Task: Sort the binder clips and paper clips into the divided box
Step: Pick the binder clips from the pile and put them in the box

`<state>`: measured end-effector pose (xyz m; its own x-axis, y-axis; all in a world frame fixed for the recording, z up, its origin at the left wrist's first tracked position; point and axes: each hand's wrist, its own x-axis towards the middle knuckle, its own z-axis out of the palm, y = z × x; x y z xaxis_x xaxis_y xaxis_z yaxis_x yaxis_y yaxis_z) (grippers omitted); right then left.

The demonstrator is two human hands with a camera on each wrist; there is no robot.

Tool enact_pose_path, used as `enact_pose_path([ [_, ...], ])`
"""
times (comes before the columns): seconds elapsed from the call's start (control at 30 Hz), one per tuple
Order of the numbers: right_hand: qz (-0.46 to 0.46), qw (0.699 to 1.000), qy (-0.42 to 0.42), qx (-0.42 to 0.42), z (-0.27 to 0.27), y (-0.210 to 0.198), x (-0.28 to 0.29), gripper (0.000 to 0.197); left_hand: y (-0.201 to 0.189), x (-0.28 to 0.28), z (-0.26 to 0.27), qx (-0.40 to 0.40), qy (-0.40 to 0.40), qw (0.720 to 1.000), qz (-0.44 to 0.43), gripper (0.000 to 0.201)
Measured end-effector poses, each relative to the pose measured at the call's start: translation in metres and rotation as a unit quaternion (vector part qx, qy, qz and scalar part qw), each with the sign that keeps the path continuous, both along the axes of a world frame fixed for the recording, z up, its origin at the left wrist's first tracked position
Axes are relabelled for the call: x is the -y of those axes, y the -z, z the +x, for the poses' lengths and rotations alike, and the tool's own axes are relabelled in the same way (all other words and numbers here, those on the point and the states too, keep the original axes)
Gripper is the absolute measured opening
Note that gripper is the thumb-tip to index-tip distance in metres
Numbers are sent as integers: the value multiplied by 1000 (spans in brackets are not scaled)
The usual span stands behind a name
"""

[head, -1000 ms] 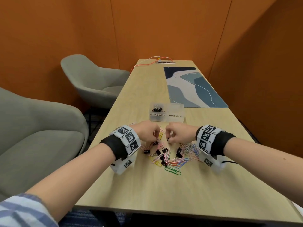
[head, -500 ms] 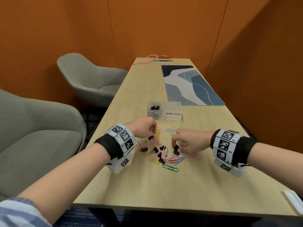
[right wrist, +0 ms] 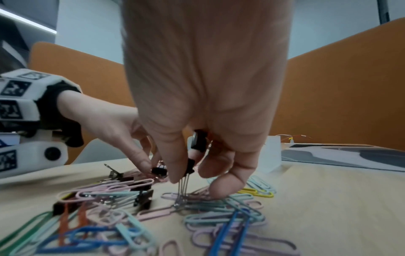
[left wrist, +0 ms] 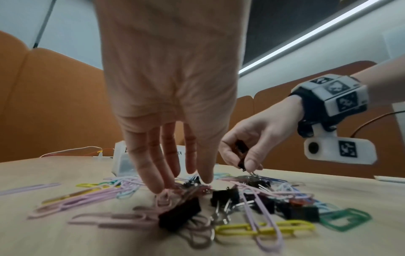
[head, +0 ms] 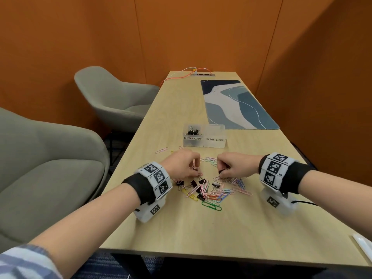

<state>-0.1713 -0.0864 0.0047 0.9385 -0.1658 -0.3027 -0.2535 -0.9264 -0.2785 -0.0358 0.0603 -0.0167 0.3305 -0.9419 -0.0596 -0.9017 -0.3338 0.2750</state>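
Note:
A heap of coloured paper clips (head: 225, 193) and black binder clips (head: 194, 183) lies on the table. Behind it stands the clear divided box (head: 203, 146): several binder clips (head: 193, 131) fill the left compartment, and the right one, labelled paper clips, looks bare. My left hand (head: 196, 172) reaches down into the heap's left side, its fingertips (left wrist: 156, 185) and thumb closing on a black binder clip (right wrist: 158, 170). My right hand (right wrist: 192, 176) pinches one binder clip (right wrist: 190, 165), wire handles hanging onto the heap, with another (right wrist: 198, 142) tucked against the palm.
A blue patterned mat (head: 237, 105) lies beyond the box, with cables and a socket strip (head: 202, 74) at the table's far end. Two grey armchairs (head: 112, 97) stand to the left. A few stray paper clips (head: 161, 151) lie left of the heap. A white object (head: 362, 243) sits at the near right edge.
My right hand dipped onto the heap's right side and now pinches a binder clip just above it. My left hand stayed over the heap's left side, a little lower.

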Motion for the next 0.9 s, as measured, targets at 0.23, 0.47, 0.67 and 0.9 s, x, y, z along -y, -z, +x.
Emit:
enact_pose_path([
  [0.23,49,999,16,-9,-4,-2,0,14,-4,13,-1,9,-4,1000,15,18],
  [0.47,-34,997,-57,-47,-3,-6,-22,37,-11,7,1,15,14,1000,-7,20],
  [0.67,-100,993,-66,-14,-1,13,-32,22,-12,-9,-12,-3,51,999,-20,13],
  [0.9,-91,993,-68,-34,6,11,-27,15,-11,-8,-17,26,60,993,102,28],
])
